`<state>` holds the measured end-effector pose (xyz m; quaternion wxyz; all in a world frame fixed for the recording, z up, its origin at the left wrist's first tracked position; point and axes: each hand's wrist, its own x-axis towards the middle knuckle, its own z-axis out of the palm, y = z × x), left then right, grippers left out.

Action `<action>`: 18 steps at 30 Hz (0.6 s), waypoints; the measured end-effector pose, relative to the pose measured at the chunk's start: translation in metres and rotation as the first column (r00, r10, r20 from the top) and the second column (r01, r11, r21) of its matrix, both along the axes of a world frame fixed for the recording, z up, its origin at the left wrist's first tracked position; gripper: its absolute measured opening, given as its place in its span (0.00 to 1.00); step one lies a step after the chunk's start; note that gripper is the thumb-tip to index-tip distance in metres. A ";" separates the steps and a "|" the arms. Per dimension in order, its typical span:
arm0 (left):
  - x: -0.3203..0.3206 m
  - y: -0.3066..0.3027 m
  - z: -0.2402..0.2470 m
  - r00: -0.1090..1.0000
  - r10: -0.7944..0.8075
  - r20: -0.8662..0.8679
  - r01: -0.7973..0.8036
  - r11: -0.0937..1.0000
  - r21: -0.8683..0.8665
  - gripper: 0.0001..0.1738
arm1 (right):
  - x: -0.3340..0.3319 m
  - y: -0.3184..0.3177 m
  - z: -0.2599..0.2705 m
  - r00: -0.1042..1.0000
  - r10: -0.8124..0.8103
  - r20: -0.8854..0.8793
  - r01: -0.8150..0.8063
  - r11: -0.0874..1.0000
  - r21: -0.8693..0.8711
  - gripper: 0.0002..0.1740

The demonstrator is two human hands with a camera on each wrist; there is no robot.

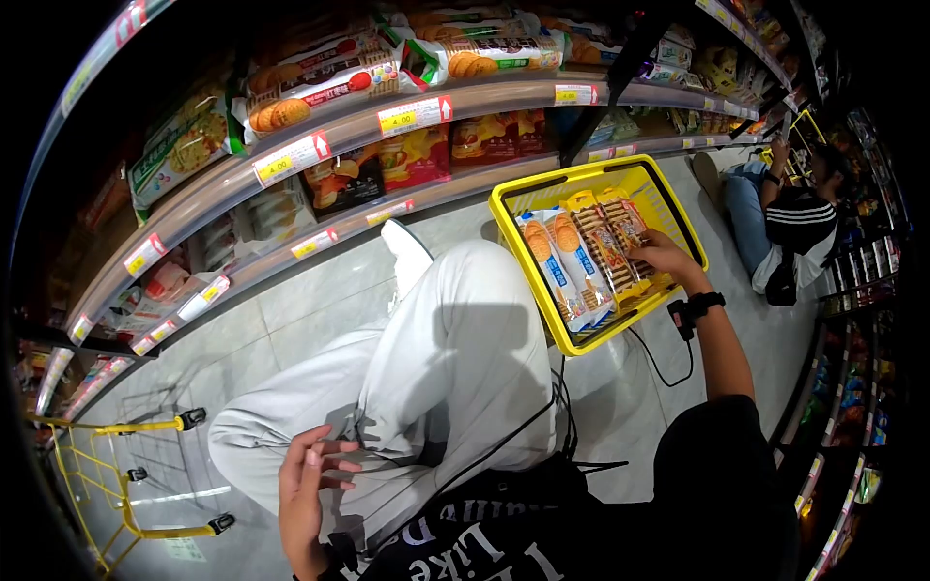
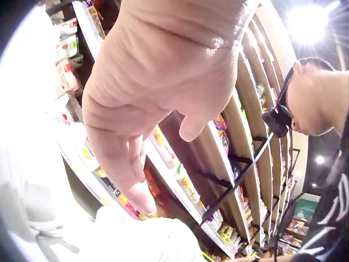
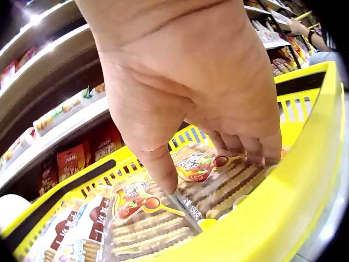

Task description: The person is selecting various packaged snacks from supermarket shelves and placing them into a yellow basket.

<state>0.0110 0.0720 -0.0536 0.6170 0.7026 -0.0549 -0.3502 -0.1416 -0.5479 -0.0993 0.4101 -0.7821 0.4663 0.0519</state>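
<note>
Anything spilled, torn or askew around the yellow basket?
Nothing looks spilled or torn; the snack packs lie side by side in the yellow basket. One oddity: a slack black cable loops beside it, near the right hand, and might snag.

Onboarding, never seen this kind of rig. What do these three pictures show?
No robot: just a person working bare-handed. The wide picture is shot from the head, looking down; the others from the left and right wrist, each facing that hand's work. A yellow basket beside the person's legs holds two blue-and-white packs and two brown biscuit packs. The right hand reaches in, thumb and fingers around the rightmost brown pack. The left hand hovers over the legs, holding nothing. Packaged snacks line the shelves alongside.
</note>
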 end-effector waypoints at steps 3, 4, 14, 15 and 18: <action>0.005 0.016 -0.003 0.996 0.083 0.038 -0.087 0.990 0.113 0.36 | -0.010 0.008 0.005 1.000 -0.021 -0.015 0.023 0.989 0.144 0.36; 0.009 0.026 -0.011 0.988 0.149 0.036 -0.152 0.981 0.120 0.35 | -0.016 0.005 -0.002 0.999 -0.001 0.055 -0.007 0.989 0.145 0.38; 0.037 0.080 -0.028 0.929 0.370 0.018 -0.370 0.922 0.113 0.36 | -0.036 -0.010 -0.050 0.950 0.103 0.294 -0.097 0.995 -0.035 0.35; 0.039 0.082 -0.029 0.929 0.370 -0.014 -0.366 0.924 0.109 0.36 | -0.036 -0.005 -0.051 0.955 0.090 0.283 -0.069 0.994 -0.083 0.34; 0.046 0.093 -0.035 0.935 0.345 -0.080 -0.339 0.938 0.078 0.35 | -0.026 0.021 -0.033 0.976 0.155 0.150 -0.096 0.935 -0.342 0.33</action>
